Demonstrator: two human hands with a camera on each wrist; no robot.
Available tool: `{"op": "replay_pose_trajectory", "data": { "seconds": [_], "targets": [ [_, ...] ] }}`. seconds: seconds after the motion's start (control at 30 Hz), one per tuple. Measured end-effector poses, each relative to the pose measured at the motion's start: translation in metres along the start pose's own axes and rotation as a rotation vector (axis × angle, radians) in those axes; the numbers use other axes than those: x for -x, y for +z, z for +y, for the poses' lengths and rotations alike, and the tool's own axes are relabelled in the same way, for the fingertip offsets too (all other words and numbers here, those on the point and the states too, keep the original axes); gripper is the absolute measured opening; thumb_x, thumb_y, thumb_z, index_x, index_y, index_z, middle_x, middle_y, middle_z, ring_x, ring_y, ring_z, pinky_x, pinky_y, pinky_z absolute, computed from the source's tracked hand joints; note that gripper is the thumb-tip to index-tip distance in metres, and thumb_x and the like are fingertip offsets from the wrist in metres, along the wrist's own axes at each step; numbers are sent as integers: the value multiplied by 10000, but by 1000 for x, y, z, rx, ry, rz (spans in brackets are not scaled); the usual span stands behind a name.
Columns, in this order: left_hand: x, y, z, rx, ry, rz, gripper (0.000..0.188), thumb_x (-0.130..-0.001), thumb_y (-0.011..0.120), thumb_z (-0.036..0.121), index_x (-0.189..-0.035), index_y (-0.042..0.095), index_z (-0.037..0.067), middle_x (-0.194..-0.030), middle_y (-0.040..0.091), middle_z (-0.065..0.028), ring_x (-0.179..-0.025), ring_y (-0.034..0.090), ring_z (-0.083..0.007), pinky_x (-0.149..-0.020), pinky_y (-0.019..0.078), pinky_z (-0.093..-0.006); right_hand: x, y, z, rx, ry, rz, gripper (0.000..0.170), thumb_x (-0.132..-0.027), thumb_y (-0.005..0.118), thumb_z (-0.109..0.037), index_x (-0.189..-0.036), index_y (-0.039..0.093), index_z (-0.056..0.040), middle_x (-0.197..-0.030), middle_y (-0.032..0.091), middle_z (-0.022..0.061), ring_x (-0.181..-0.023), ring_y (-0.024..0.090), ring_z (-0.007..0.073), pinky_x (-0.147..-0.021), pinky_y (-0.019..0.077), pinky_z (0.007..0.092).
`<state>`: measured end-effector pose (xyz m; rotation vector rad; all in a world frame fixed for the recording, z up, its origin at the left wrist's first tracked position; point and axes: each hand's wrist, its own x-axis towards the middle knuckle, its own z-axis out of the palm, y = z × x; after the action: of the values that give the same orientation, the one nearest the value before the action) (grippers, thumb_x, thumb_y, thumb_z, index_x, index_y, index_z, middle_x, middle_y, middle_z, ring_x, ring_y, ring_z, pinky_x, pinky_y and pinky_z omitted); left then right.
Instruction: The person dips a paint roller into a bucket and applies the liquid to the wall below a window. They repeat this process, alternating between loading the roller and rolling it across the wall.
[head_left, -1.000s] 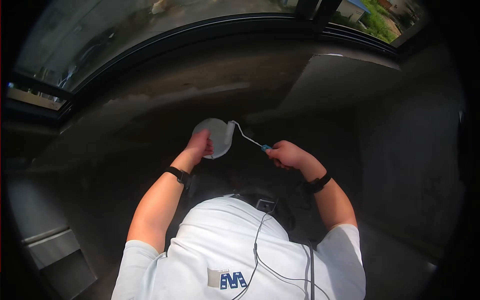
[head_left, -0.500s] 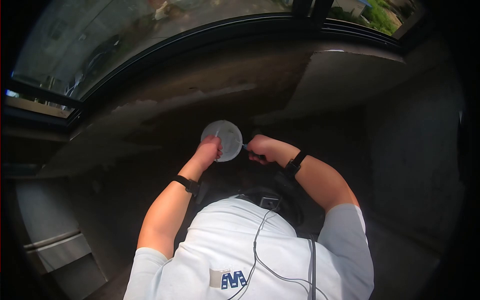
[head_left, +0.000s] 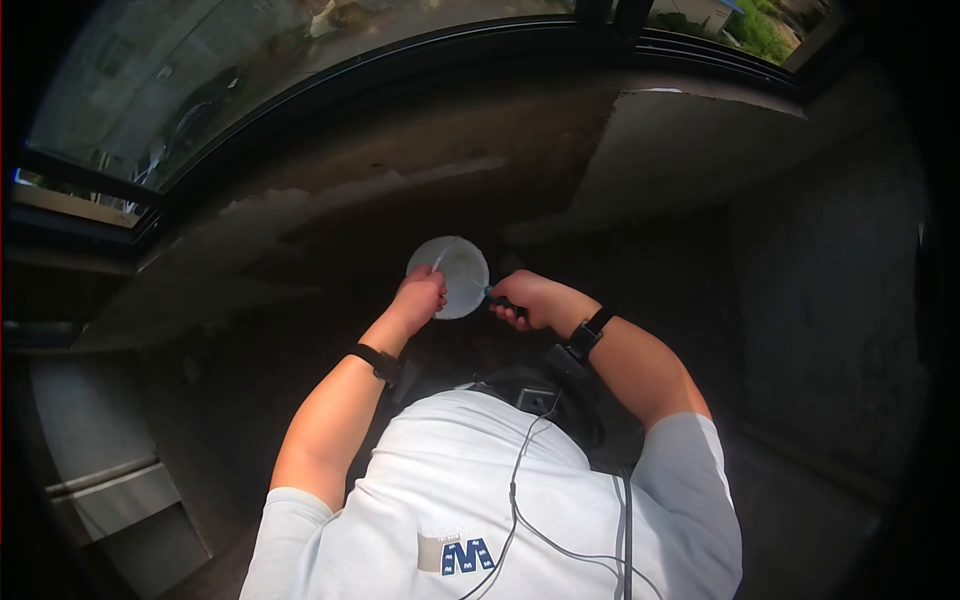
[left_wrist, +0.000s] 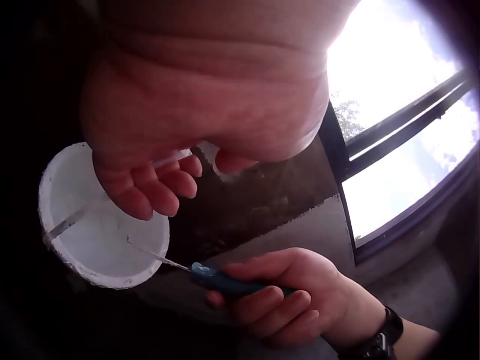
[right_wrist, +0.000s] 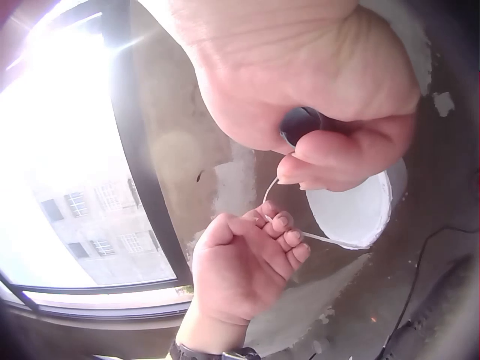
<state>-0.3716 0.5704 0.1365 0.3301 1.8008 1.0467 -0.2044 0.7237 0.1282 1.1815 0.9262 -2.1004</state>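
My left hand (head_left: 420, 294) grips the thin white bail handle (right_wrist: 319, 238) of a white bucket (head_left: 465, 272), and the bucket hangs with its mouth facing up. White paint coats its inside and rim in the left wrist view. My right hand (head_left: 525, 298), close to the bucket's right side, holds a paint roller by its blue handle (left_wrist: 232, 283). The roller's thin metal rod (left_wrist: 171, 262) reaches over the rim into the bucket. Its white sleeve is hidden from the head view.
Ahead stands a low wall (head_left: 400, 215), part bare brown and part coated pale, under a dark window frame (head_left: 400, 70). A grey wall (head_left: 830, 330) rises on the right. A pale ledge (head_left: 125, 500) lies at the lower left. Cables (head_left: 515, 490) hang down the shirt.
My right hand has moved left to the bucket, and the roller has gone from beside the rim to inside it. The bucket and left hand have shifted slightly right.
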Motion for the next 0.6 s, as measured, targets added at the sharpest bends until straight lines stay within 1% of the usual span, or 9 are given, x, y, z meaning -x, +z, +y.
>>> {"op": "replay_pose_trajectory", "data": {
  "seconds": [0.07,0.13,0.23,0.3,0.4,0.47,0.5,0.53,0.6],
  "targets": [
    [3,1,0,-66,7,-13,263,-938,491,259,-1030,555,21,-823,568,-72,-692,563,-177,-644,467,-317,4,3,1,15,6,7,196,-964,470,-201,-826,536,-78,-637,533,-1,-495,459,74,-432,323,232],
    [7,2,2,-68,8,-28,260,-937,494,257,-1022,558,20,-822,568,-72,-693,566,-176,-639,471,-315,9,14,3,130,-59,97,202,-957,502,-212,-815,562,-82,-622,525,-26,-505,467,63,-440,335,232],
    [12,5,1,-34,0,-49,248,-924,501,250,-998,561,21,-819,567,-71,-696,570,-175,-629,481,-311,0,21,7,271,-122,111,240,-955,520,-229,-775,571,-78,-640,532,-14,-510,465,82,-445,353,241],
    [17,-4,2,3,-7,-31,240,-913,506,245,-983,562,22,-816,567,-71,-698,572,-174,-624,488,-309,-5,25,9,290,-126,108,257,-953,529,-236,-755,573,-80,-639,529,-9,-513,464,89,-449,359,248],
    [19,-14,2,8,-7,-3,296,-898,487,259,-1043,535,5,-855,567,-77,-719,561,-168,-635,485,-308,-11,22,13,369,-159,100,295,-945,556,-280,-746,585,-64,-619,521,12,-504,472,116,-449,383,272],
    [23,-21,4,-4,-41,79,298,-877,524,268,-1001,551,-1,-859,567,-80,-717,562,-174,-632,489,-310,2,22,13,645,-270,178,336,-933,577,-321,-769,594,-29,-607,527,35,-491,488,142,-440,396,295],
    [26,-24,5,15,-38,103,298,-877,524,268,-1001,551,-1,-859,567,-80,-717,562,-174,-632,489,-310,0,18,17,718,-298,219,377,-924,586,-353,-812,604,7,-620,556,59,-499,529,168,-451,432,313],
    [29,-31,8,37,-64,122,295,-872,535,271,-983,557,-2,-856,565,-80,-715,561,-175,-629,490,-314,9,20,18,742,-297,207,377,-924,586,-353,-812,604,7,-620,556,59,-499,529,168,-451,432,313],
    [34,-45,11,80,-76,155,293,-866,547,274,-964,563,-2,-854,564,-80,-713,560,-177,-627,491,-317,27,26,17,869,-401,276,362,-918,592,-338,-844,613,16,-648,592,70,-528,568,165,-485,464,312]
  ]
}}
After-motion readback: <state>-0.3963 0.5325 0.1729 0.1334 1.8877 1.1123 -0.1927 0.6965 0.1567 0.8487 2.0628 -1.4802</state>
